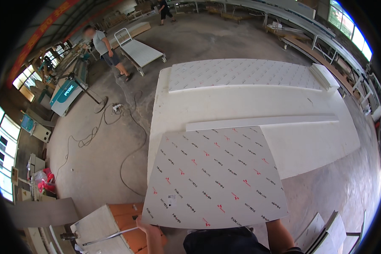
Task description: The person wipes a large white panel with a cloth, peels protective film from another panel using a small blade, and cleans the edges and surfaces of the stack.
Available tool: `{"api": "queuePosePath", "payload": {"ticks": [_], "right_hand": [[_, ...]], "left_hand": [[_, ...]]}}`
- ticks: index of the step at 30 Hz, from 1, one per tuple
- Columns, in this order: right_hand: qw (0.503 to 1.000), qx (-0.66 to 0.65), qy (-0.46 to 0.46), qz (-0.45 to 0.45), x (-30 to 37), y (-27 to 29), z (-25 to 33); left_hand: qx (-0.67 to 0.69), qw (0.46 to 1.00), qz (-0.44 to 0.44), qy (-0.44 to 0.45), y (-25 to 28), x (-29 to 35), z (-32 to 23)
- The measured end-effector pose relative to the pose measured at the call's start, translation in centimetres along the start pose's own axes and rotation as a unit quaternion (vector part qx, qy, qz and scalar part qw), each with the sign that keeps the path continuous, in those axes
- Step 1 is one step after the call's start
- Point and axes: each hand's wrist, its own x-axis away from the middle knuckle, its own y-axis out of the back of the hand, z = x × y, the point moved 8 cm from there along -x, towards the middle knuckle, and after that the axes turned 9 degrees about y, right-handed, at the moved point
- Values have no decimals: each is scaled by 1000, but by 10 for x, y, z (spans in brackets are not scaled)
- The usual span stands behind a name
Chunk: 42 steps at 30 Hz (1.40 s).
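I hold a large white panel covered in printed protective film. It lies tilted over the near end of a big stack of white boards. My left hand grips the panel's near left corner. My right forearm reaches up to the panel's near right edge, and the hand itself is hidden under the panel.
A long narrow white strip and a second film-covered panel lie farther along the stack, with a small white block at its far right. Cables trail over the floor at left. A flat cart and a person stand beyond. An orange-and-white box sits by my left.
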Motion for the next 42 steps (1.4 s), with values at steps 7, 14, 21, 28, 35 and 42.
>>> {"api": "queuePosePath", "payload": {"ticks": [7,14,21,28,35,42], "right_hand": [[992,-125,-25,-5,-10,-45,-5],[989,-108,-49,-86,-12,1,-38],[939,228,-198,-163,63,133,-78],[977,40,-174,120,98,-30,-77],[992,95,-42,-78,98,-63,-73],[983,133,-46,-120,104,-60,-65]], "left_hand": [[-55,998,-4,1,44,-82,26],[-121,983,-110,83,65,-96,38],[-623,736,-86,-250,7,-124,-38],[-684,513,232,-463,-248,-126,24],[-704,384,349,-485,-433,-151,130],[-735,313,342,-496,-529,-211,187]]}}
